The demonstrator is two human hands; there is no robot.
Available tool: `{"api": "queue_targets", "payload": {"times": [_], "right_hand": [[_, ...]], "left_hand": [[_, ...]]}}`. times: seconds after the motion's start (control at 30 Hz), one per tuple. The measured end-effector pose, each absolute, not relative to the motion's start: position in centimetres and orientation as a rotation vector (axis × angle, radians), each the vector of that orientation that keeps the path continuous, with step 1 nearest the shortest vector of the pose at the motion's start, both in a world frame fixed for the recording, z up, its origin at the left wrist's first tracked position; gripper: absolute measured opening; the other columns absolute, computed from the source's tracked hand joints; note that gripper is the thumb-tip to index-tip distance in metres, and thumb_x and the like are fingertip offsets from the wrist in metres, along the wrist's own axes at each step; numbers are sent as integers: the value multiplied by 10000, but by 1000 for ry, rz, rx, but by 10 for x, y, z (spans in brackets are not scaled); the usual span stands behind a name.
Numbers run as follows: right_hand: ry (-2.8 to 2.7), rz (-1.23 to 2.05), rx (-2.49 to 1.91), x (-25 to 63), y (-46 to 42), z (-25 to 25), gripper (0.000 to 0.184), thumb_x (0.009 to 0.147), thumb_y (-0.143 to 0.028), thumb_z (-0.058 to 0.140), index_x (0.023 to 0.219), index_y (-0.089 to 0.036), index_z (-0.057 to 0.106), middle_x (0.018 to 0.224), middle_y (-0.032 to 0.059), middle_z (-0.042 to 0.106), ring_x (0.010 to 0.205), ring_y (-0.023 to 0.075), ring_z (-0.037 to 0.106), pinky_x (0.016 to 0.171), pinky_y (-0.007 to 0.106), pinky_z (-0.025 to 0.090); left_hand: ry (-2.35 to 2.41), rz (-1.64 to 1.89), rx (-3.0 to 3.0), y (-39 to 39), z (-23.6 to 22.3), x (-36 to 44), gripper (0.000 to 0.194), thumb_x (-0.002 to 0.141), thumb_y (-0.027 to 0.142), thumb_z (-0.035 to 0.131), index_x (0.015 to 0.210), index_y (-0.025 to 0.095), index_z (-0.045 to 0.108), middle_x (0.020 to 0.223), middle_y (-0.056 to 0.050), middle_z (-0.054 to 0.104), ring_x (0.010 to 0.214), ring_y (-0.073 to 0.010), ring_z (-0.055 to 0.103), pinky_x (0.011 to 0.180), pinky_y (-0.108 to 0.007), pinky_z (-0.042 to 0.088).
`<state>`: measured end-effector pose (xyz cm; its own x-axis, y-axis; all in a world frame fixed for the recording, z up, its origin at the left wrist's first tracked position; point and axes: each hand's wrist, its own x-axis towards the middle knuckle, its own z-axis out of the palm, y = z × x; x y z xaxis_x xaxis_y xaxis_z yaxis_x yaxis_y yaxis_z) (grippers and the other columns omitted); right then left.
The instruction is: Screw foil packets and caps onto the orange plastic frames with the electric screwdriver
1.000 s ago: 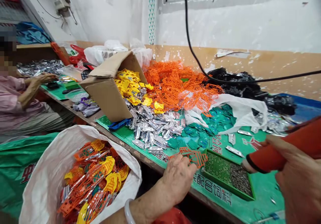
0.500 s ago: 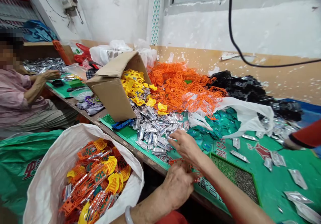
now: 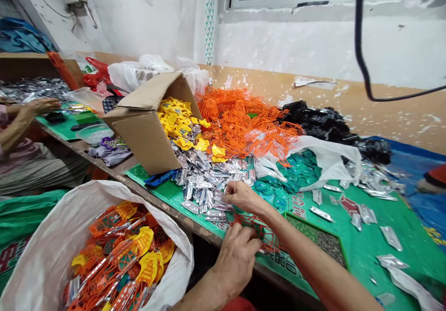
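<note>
My left hand (image 3: pixel 239 250) is closed on an orange plastic lattice piece (image 3: pixel 261 227) at the front edge of the table, with part of the piece passing under my right forearm. Beyond it, my right hand (image 3: pixel 245 197) is at the near right side of a heap of silver foil packets (image 3: pixel 205 181), its fingertips pinched on one of them. To the right of that heap lie flat teal-green pieces (image 3: pixel 275 188). Yellow plastic pieces (image 3: pixel 179 120) spill from a tipped cardboard box (image 3: pixel 142 139) behind the packets.
A white sack (image 3: pixel 174 223) of orange and yellow assembled pieces stands at front left. An orange lattice pile (image 3: pixel 240 120) and black plastic (image 3: pixel 320 120) lie along the wall. A green tray (image 3: pixel 317 236) holds small grey bits. People's hands show at far left and right.
My right hand has lowered slightly and its spread fingers have closed at the packets. The orange lattice piece shows more. The view has shifted to the right.
</note>
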<state>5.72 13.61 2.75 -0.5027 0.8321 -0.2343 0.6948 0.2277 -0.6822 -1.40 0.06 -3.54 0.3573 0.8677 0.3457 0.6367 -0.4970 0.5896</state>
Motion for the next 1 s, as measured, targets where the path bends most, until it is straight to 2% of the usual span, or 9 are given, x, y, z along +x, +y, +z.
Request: {"api": "queue_targets", "payload": {"times": [0.07,0.13,0.23,0.37,0.47,0.6,0.7,0.8,1.0], "right_hand": [[-2122,1228,-1393,79,132,38,190,835,-305,637,780,-131,584,651,-35,564,575,92,542,547,229,458],[-1917,1294,-1330,103,123,48,197,772,-314,649,736,-157,535,540,-72,481,473,74,466,465,209,376],[-1641,1333,-1253,135,101,54,289,717,-417,663,799,-173,531,544,-76,492,447,78,461,447,218,356],[-1374,1342,-1205,151,68,41,366,695,-496,700,783,-168,563,563,-53,519,459,82,464,469,238,386],[-1252,1353,-1195,149,51,28,382,686,-506,723,771,-155,600,591,-35,541,475,77,448,470,234,377],[-1186,1388,-1168,143,42,20,374,663,-492,753,754,-152,626,586,-31,539,486,76,435,468,227,354],[-1150,1392,-1139,141,40,19,419,655,-488,761,898,-178,617,625,-38,543,507,87,456,468,224,364],[-1160,1315,-1142,145,39,21,479,699,-455,739,1069,-207,561,609,-73,486,473,74,415,433,205,324],[-1153,1306,-1149,152,37,20,410,706,-444,736,982,-192,566,589,-74,484,452,63,404,407,189,312]], "left_hand": [[1306,1033,2116,1,-31,-22,344,741,-27,448,888,186,674,1011,-73,682,926,-229,529,845,-390,459],[1296,1135,1830,3,-24,-28,295,697,-17,455,812,180,642,980,-68,689,934,-229,544,867,-389,448],[1163,1121,1248,5,-12,-29,177,721,100,536,840,178,640,951,-53,694,908,-219,587,848,-362,471],[851,1048,739,4,2,-19,269,648,149,641,913,167,687,948,-56,706,875,-212,612,752,-311,512],[732,1040,615,2,5,-14,311,634,199,734,943,171,709,960,-67,713,900,-224,630,801,-353,522],[714,1065,550,3,3,-12,383,679,423,789,959,171,714,962,-83,718,890,-241,650,813,-433,540],[776,1096,542,6,4,-11,293,731,383,766,924,167,726,929,-73,725,847,-222,659,773,-426,560],[806,1115,543,8,5,-12,231,740,314,759,911,160,738,935,-73,735,854,-224,662,766,-415,565],[831,1153,512,13,7,-14,218,691,300,780,862,167,760,909,-70,750,868,-250,662,785,-444,562]]}}
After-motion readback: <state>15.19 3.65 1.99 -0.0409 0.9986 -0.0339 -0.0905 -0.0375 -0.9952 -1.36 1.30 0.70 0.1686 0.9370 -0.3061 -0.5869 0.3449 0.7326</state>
